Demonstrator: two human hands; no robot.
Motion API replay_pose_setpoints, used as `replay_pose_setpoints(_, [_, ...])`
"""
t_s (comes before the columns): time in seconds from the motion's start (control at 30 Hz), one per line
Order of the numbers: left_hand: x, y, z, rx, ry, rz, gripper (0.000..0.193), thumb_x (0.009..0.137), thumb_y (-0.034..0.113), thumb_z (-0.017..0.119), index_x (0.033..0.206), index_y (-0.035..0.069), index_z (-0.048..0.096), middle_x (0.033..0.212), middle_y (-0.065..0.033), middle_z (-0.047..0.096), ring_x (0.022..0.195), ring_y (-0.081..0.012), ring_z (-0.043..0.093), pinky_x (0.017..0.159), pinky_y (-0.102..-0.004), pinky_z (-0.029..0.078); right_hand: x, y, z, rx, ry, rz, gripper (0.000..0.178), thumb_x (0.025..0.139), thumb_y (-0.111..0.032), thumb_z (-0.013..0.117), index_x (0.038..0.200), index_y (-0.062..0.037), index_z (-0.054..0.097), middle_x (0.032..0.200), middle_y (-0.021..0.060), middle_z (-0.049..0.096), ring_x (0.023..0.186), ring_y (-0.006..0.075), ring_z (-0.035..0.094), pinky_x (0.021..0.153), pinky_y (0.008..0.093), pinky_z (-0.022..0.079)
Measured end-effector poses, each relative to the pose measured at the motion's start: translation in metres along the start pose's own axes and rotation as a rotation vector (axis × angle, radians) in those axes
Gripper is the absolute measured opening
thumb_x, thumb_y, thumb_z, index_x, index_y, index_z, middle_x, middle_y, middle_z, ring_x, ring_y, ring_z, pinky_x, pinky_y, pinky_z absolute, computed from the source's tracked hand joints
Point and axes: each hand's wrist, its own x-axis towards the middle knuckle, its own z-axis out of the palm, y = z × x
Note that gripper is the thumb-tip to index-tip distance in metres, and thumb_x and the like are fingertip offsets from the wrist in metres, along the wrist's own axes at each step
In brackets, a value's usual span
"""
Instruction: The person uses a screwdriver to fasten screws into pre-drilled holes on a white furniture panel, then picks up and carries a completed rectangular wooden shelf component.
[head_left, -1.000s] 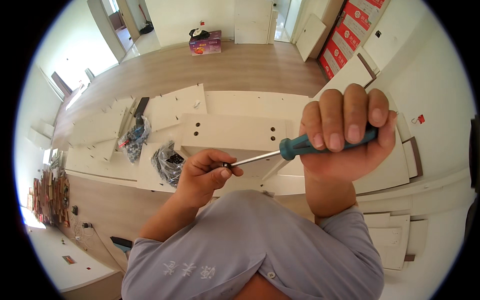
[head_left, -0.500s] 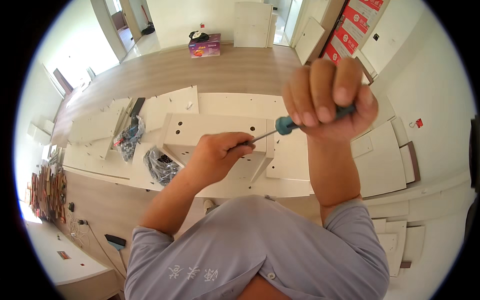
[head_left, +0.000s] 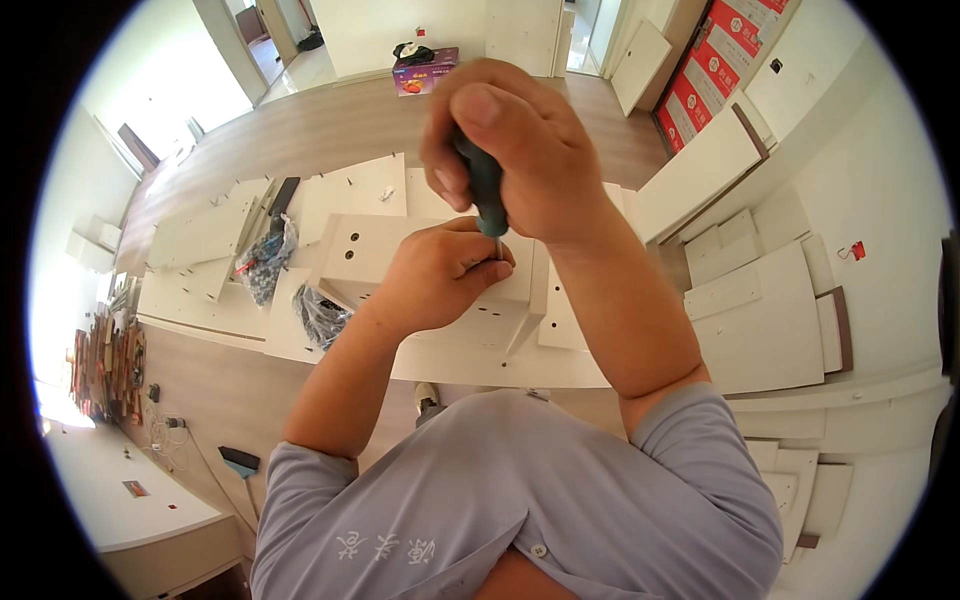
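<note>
My right hand (head_left: 530, 150) grips the dark green handle of a screwdriver (head_left: 486, 195), which stands nearly upright, its thin shaft pointing down. Just beneath it, my left hand (head_left: 440, 275) pinches thumb and forefinger together around the shaft's lower end. Its tip, and anything small between those fingers, is hidden. Both hands are over a white box-like cabinet part (head_left: 385, 238), whose top board has dark round holes near its left end. My left hand lies against that top board.
Beneath the cabinet part lie large white boards (head_left: 450, 372). To its left are a clear bag of hardware (head_left: 268, 262) and a second plastic bag (head_left: 322, 318). More panels (head_left: 750, 330) lean at the right wall. A purple carton (head_left: 425, 75) stands at the back.
My right hand has swung left with the screwdriver, turning it from a slanted to a nearly upright position above my left hand. My left hand keeps pinching in about the same place.
</note>
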Motion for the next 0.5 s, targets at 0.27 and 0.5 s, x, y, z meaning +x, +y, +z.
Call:
replay_pose_setpoints(0.27, [0.008,0.010,-0.001,-0.232,-0.029,-0.188,0.013,0.097,0.010,0.072,0.105,0.001,0.076,0.092,-0.0083,0.069,0.077,-0.0184,0.061,0.072,-0.0337,0.050,-0.002,0.016,-0.026,-0.025,0.314,0.096,0.038,0.107,-0.040,0.054,0.098,-0.0031,0.061,0.071,0.0066,0.059,0.057,0.0141,0.054,0.052,0.0289,0.045])
replay_pose_setpoints(0.5, [0.000,-0.012,0.009,-0.230,0.069,0.007,0.011,0.095,0.014,0.074,0.099,0.004,0.073,0.092,-0.0083,0.070,0.080,-0.0236,0.067,0.076,-0.0366,0.054,-0.013,0.010,0.003,-0.343,-0.044,-0.265,0.024,0.104,-0.025,0.061,0.101,-0.0008,0.063,0.084,0.0051,0.066,0.069,0.0139,0.061,0.062,0.0284,0.048])
